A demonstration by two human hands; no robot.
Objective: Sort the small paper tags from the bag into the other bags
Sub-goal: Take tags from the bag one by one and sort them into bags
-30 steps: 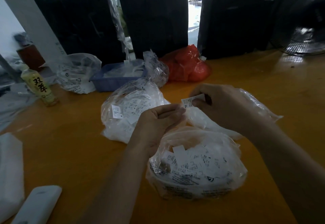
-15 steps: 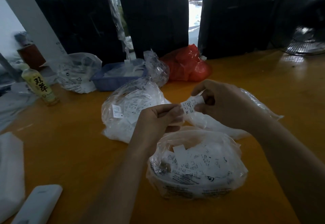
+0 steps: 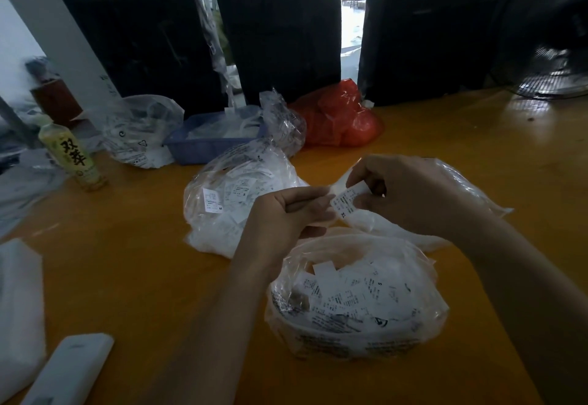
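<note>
The right hand (image 3: 410,194) pinched one paper tag (image 3: 345,202) marked XL above the near bag (image 3: 353,296), the left hand (image 3: 286,213) held its other end with curled fingers, so next it probably needed dropping into the right-side bag (image 3: 458,191).

On the table (image 3: 477,156), the nearest bag (image 3: 356,302) lies before my hands. Behind my left hand (image 3: 280,216) lies another bag (image 3: 229,194), and behind my right hand (image 3: 410,194) a third bag (image 3: 471,191). The tray (image 3: 203,146) stands farther back, the bottle (image 3: 70,153) at far left.
</note>
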